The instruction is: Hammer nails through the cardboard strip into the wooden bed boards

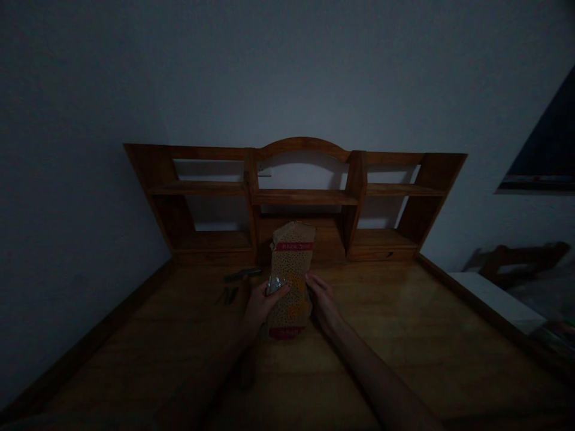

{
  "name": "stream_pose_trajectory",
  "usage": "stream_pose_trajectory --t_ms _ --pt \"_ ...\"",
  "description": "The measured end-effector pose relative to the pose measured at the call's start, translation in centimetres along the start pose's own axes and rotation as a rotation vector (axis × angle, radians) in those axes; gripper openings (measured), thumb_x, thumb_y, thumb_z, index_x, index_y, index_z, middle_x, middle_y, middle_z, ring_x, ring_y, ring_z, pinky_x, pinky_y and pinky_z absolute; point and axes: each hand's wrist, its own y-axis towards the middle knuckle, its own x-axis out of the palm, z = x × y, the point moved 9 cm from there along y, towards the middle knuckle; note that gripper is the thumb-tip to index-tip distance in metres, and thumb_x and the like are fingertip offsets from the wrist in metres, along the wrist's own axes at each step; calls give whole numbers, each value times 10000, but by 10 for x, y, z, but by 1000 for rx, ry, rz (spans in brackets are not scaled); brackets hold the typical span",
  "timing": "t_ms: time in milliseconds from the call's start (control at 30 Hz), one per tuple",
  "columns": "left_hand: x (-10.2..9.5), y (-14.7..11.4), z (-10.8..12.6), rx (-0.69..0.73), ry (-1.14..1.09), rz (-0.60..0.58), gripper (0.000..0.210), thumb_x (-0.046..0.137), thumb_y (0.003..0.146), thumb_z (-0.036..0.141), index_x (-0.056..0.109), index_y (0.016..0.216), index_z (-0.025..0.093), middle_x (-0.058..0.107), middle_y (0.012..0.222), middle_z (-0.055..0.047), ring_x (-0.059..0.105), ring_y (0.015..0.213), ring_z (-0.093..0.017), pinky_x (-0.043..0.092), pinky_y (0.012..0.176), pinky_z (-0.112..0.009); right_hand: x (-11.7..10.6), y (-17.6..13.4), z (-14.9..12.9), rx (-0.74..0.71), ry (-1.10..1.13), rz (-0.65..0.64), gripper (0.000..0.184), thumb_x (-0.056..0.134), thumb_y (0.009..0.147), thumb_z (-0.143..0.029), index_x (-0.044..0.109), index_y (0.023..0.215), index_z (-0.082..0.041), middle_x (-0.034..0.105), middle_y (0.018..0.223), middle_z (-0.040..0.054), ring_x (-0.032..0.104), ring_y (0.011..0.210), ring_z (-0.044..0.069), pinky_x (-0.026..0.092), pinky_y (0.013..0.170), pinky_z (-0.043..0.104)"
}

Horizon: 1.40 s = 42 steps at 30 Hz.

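Note:
A brown cardboard box (pixel 291 263), printed with dark dots, orange patches and red bands, is held upright above the desk. My left hand (pixel 263 302) is closed on its left side, the thumb lying across the front. A shiny, clear or silvery piece (pixel 276 284) shows by that thumb; whether it is part of the box I cannot tell. At the box's right edge, my right hand (pixel 321 296) grips with its fingers partly hidden. A hammer (pixel 242 275) lies on the desk to the left, its handle running under my left arm.
Small dark items (pixel 227 295) lie left of my left hand. The wooden desk (pixel 386 335) has a shelf unit (pixel 305 197) along its back, against the wall. Beyond the desk's right edge stand a white surface (pixel 498 299) and a wooden chair (pixel 521 260).

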Motion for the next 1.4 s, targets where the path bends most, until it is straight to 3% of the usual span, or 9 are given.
stream_pose_trajectory --t_ms 200,500,767,900,1133,1400 --pt "-5 -11 19 8 16 86 414 764 626 449 712 905 147 736 909 -75 689 845 -257 548 741 -329 -7 5 11 30 2 12 358 801 630 -254 693 967 -199 752 870 38 694 808 223 502 822 359" --pt "-12 -16 33 52 115 191 293 789 593 374 721 777 156 735 789 -67 689 773 -260 542 671 -312 -7 6 21 55 5 -6 352 812 589 -197 707 924 -208 755 863 32 696 758 211 512 794 361" --pt "-10 -15 28 57 59 177 339 829 552 339 725 819 157 734 822 -83 684 750 -253 535 666 -319 -4 3 20 60 -8 -29 354 801 606 -214 712 948 -192 755 904 55 700 787 213 500 803 348" --pt "-14 -10 18 3 53 180 348 757 641 439 713 834 153 721 811 -73 666 729 -235 508 632 -298 -2 0 19 68 -7 -36 350 783 639 -239 708 978 -192 749 945 68 700 811 216 501 794 343" --pt "-26 -1 21 225 143 263 317 614 770 504 620 783 188 635 719 4 583 683 -153 428 608 -222 -2 -3 17 55 -14 -4 341 784 644 -273 714 965 -182 756 906 70 702 810 229 506 791 351" --pt "-26 -2 25 279 190 267 315 579 791 507 579 745 195 620 726 7 578 708 -156 428 625 -225 -7 -2 13 31 -16 73 353 794 653 -283 702 976 -173 755 901 72 697 820 234 518 793 367"
